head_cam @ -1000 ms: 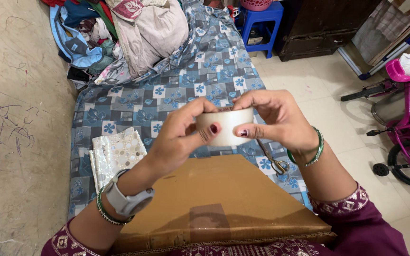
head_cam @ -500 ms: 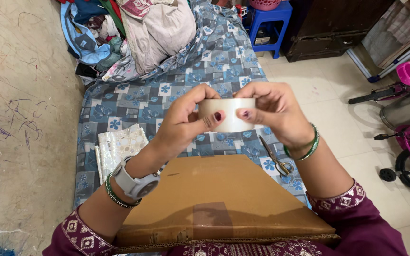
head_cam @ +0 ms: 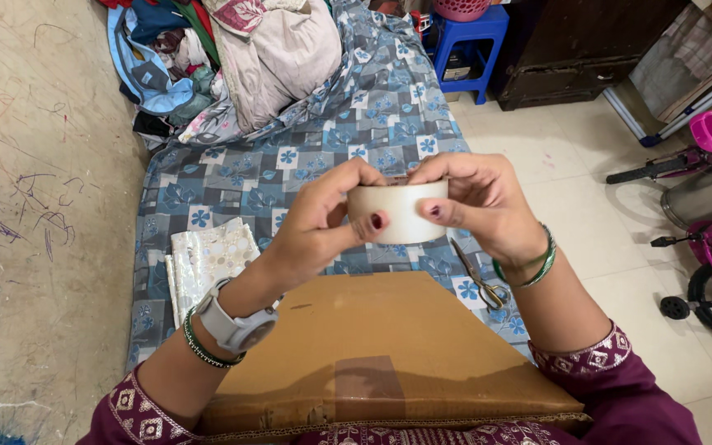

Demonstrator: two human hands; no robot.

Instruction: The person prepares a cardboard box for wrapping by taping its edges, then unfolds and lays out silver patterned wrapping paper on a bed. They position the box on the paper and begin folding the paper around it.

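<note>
While I hold it up in front of me, the roll of tape (head_cam: 399,212) sits between both hands with its round band facing me and its axis running roughly up and down, so its long spread lies side to side from one palm to the other. My left hand (head_cam: 323,222) is curled closed around the roll's left side, thumb pressed on the front and fingers hooked over the top edge. My right hand (head_cam: 481,202) clasps the right side the same way, thumb on the front face, fingertips over the rim; I think they may be picking at the tape's end, but the view is too small to tell. Just below my wrists lies a flat brown cardboard box (head_cam: 381,350) with a strip of tape on it. A pair of scissors (head_cam: 478,276) rests under my right wrist, just beside the box's far corner. Beyond my left forearm sits a folded pale patterned paper (head_cam: 208,259). All of it lies on a bed with a blue patchwork sheet (head_cam: 232,185), and past my fingertips is a heap of clothes (head_cam: 241,58).
</note>
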